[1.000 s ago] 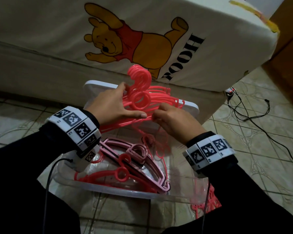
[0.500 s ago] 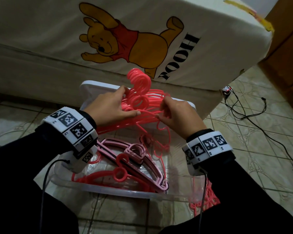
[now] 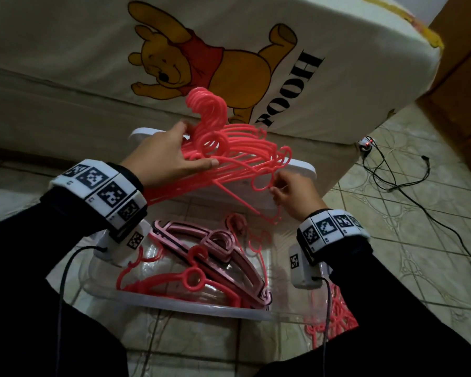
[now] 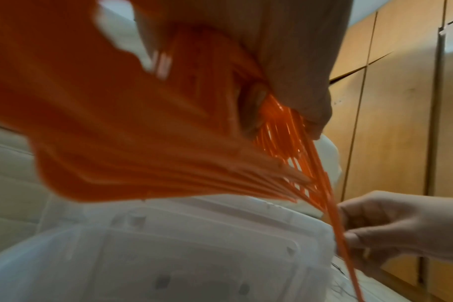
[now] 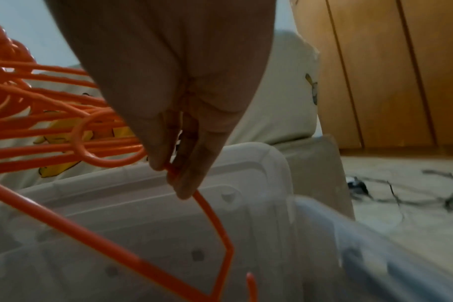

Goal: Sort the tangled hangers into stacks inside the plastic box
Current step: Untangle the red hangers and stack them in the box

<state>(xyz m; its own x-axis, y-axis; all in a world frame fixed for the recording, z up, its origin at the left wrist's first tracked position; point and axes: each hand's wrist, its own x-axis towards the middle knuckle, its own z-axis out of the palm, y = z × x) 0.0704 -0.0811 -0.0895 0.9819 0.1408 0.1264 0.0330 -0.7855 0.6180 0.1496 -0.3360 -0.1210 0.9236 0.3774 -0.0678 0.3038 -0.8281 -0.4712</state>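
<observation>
My left hand (image 3: 169, 156) grips a thick bundle of thin coral-red hangers (image 3: 229, 148) near their hooks, held above the clear plastic box (image 3: 174, 306). In the left wrist view the bundle (image 4: 142, 143) fans out from under my thumb. My right hand (image 3: 291, 191) pinches the shoulder end of one red hanger (image 5: 210, 214) hanging from the bundle's lower right; the right wrist view shows fingertips (image 5: 186, 183) closed on its thin bar. Inside the box lie pale pink flat hangers (image 3: 215, 254) and another red hanger (image 3: 193, 278).
The white box lid (image 3: 297, 170) leans behind the bundle against a mattress with a bear print (image 3: 229, 63). More red hangers (image 3: 335, 319) lie on the tiled floor at the box's right. Black cables (image 3: 408, 180) trail across the floor; wooden cabinets (image 3: 462, 77) stand at right.
My right hand has slid rightward and down along the bundle, drawing one hanger's end away from the rest. The left hand keeps its hold near the hooks.
</observation>
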